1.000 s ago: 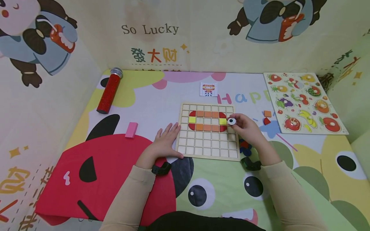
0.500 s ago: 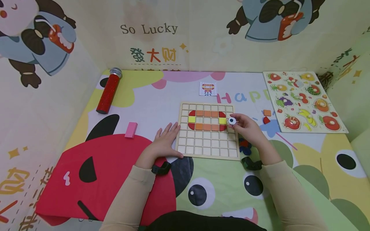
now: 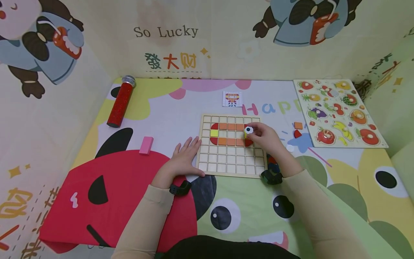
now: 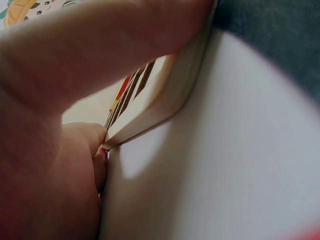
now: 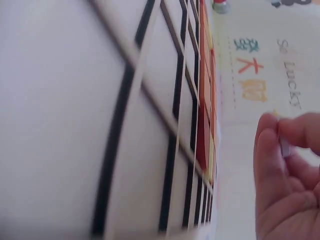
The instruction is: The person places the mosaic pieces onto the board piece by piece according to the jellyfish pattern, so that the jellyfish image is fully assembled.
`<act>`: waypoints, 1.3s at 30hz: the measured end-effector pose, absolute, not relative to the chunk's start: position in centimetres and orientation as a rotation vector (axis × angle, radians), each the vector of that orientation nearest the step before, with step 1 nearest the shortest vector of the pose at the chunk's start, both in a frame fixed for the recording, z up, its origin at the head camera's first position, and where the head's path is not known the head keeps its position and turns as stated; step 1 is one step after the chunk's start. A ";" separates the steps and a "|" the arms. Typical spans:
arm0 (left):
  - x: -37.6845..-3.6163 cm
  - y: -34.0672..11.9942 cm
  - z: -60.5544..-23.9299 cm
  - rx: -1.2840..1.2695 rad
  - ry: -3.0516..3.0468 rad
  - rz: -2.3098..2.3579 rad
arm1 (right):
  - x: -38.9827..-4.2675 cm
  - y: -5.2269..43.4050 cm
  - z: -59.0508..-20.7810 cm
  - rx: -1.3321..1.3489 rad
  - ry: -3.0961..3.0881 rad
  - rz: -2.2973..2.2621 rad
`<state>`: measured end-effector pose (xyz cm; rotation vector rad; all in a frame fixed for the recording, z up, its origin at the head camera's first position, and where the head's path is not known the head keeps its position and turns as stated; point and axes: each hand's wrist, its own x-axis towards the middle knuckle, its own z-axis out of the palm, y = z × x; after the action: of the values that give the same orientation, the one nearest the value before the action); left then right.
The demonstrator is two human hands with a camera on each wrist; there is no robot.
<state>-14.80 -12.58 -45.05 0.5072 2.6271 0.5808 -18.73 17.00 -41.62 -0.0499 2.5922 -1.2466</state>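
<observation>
A wooden grid board (image 3: 231, 158) lies on the mat, with red, orange and yellow tiles in its upper rows. My left hand (image 3: 187, 155) rests flat on the mat, fingers straight against the board's left edge (image 4: 165, 95). My right hand (image 3: 262, 136) hovers over the board's upper right and pinches a white round piece with a black dot (image 3: 248, 130) above the right-hand yellow tile. In the right wrist view the fingertips (image 5: 287, 132) are curled on a pale piece beside the grid (image 5: 150, 125).
A small pattern card (image 3: 232, 99) lies behind the board. To the right are an orange square (image 3: 298, 125), a red piece (image 3: 297, 134), a white disc (image 3: 290, 148) and a fruit puzzle board (image 3: 337, 113). A red glitter tube (image 3: 121, 101) and a pink block (image 3: 146, 145) lie on the left.
My right hand has carried the white dotted piece leftward from the board's right edge to over the right yellow tile, uncovering a white disc on the mat. The left hand has not moved.
</observation>
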 end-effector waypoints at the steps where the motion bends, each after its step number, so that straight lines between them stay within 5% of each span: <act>1: -14.8 -12.6 -45.0 0.508 2.627 0.582 | -18.9 16.7 -41.6 -0.042 2.591 -1.252; 39: -14.8 -12.5 -44.7 0.498 2.614 0.587 | -20.3 14.4 -42.2 -0.129 2.698 -0.722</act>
<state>-14.77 -12.53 -44.69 0.4982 2.6140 0.5867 -20.32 14.38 -42.19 -0.1286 2.6979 -0.7224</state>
